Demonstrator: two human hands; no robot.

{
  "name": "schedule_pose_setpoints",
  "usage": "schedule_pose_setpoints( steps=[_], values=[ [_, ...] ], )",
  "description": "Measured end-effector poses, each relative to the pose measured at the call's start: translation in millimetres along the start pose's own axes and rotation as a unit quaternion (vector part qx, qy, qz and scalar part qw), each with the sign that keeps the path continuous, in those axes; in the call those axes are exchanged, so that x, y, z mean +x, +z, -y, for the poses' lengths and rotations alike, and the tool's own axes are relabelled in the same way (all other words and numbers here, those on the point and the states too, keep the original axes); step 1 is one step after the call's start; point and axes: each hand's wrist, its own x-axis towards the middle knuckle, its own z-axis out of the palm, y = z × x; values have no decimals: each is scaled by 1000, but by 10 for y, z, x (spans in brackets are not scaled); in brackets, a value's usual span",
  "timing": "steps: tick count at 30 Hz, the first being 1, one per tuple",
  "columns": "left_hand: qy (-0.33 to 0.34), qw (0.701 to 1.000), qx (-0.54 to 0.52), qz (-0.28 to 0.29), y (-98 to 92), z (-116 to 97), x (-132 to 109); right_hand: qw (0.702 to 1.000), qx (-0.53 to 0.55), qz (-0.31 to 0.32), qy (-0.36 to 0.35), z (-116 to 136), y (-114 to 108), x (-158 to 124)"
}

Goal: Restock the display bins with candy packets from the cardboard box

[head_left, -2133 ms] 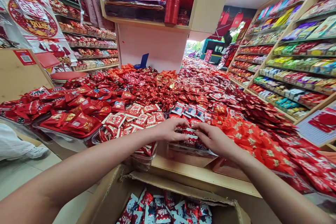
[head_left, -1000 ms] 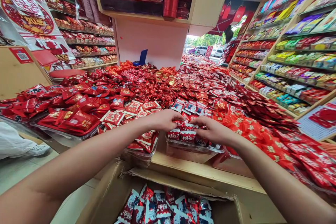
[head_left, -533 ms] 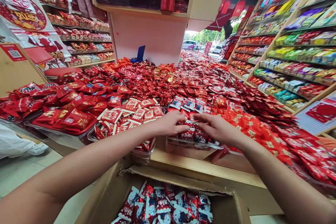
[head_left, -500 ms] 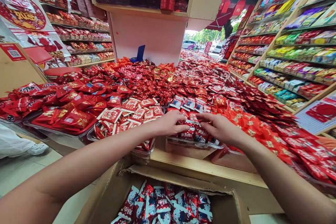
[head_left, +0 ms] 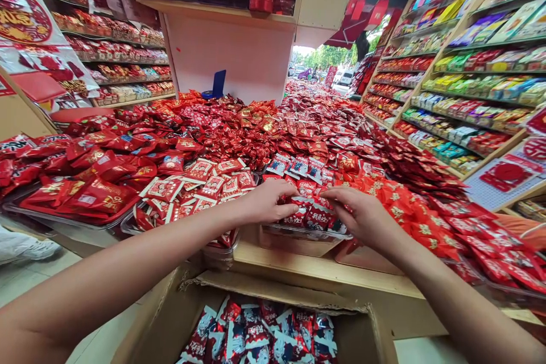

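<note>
Both of my hands rest on a pile of small red, white and blue snack packets (head_left: 310,215) in a clear plastic tray (head_left: 298,237) at the front edge of a wide display counter. My left hand (head_left: 267,201) is curled, its fingertips pinching a packet at the pile's left side. My right hand (head_left: 365,216) lies over the pile's right side with fingers bent and pressed onto the packets. An open cardboard box (head_left: 273,296) below my arms holds more of the same packets (head_left: 264,335).
Red candy and snack packets cover the whole counter in clear trays, one with red-and-white packets (head_left: 200,187) at the left. Stocked wooden shelves (head_left: 469,79) run along the right. A white pillar (head_left: 230,62) stands behind. A person's white shoe (head_left: 25,247) shows at far left.
My hands have stayed on the same tray, shifting packets slightly; the right hand slid a little to the right. The camera has tilted and drifted a bit.
</note>
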Motion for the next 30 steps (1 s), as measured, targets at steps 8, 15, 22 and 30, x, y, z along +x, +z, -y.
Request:
schedule_pose_setpoints(
  steps=[8,15,22,30],
  values=[
    [-40,996,68,44,-89,-67,103,986,-115,109,44,-185,-23,-16],
    [56,991,94,71,38,-146,245,986,-47,117,106,-42,-124,-84],
    [14,991,112,77,60,-205,211,986,-100,119,61,-98,-253,66],
    [53,987,109,107,13,-190,339,942,-195,255,96,-353,-126,520]
  ],
)
